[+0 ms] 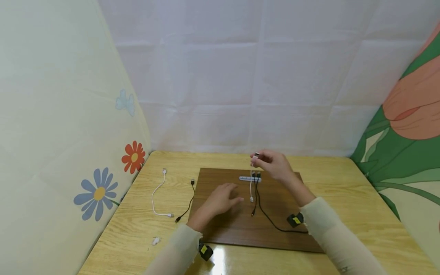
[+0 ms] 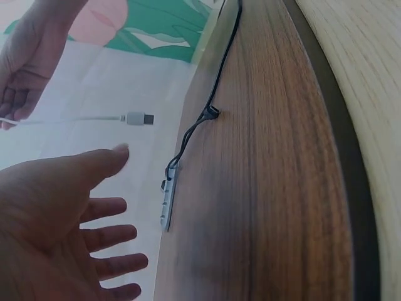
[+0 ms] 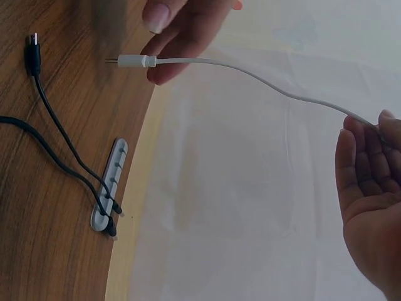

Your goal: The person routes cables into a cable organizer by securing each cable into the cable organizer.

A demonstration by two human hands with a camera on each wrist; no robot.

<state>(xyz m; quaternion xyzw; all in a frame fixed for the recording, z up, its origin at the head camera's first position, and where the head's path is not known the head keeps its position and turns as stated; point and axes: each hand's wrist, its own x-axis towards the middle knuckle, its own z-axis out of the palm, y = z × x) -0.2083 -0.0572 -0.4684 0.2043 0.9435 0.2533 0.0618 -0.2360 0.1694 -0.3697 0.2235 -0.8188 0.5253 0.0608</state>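
My right hand (image 1: 276,165) pinches one end of a short white USB cable (image 1: 251,186) above the brown board (image 1: 220,225). The cable hangs down, its small metal-tipped plug (image 2: 136,118) at the lower end. Beside that plug, my left hand (image 1: 220,198) is held with fingers spread and nothing in its grip; it appears apart from the cable in the left wrist view. A pale grey cable holder strip (image 3: 115,179) lies at the board's far edge. Two black cables (image 3: 59,135) sit in neighbouring slots at one end of it, and its other slots hold no cable.
Left of the board lie another white USB cable (image 1: 153,196) and a short black cable (image 1: 187,209), which reaches the board's edge. A small white scrap (image 1: 156,241) is on the wooden table (image 1: 130,248). Cloth backdrops (image 1: 220,76) stand behind and at both sides.
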